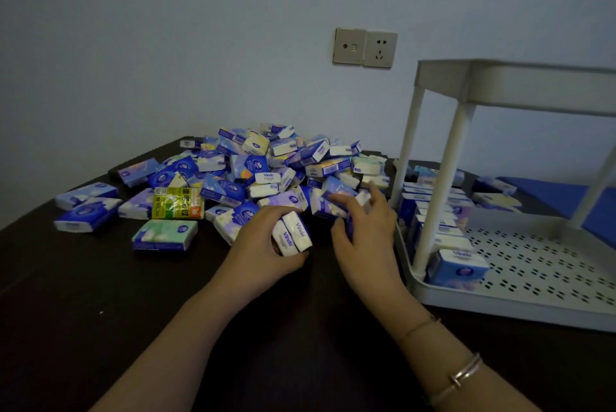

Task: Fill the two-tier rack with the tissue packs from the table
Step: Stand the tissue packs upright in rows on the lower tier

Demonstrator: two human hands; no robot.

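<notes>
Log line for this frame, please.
left hand: holds two packs | right hand: grips pile pack | rack: bottom tier partly filled

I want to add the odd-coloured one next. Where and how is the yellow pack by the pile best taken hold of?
Probably from above, thumb and fingers across its two long edges. The yellow pack lies flat, printed face up, at the pile's left front. Its near long edge faces bare table; other packs press against its ends and far side. The left hand is closer but already grips two packs.
</notes>
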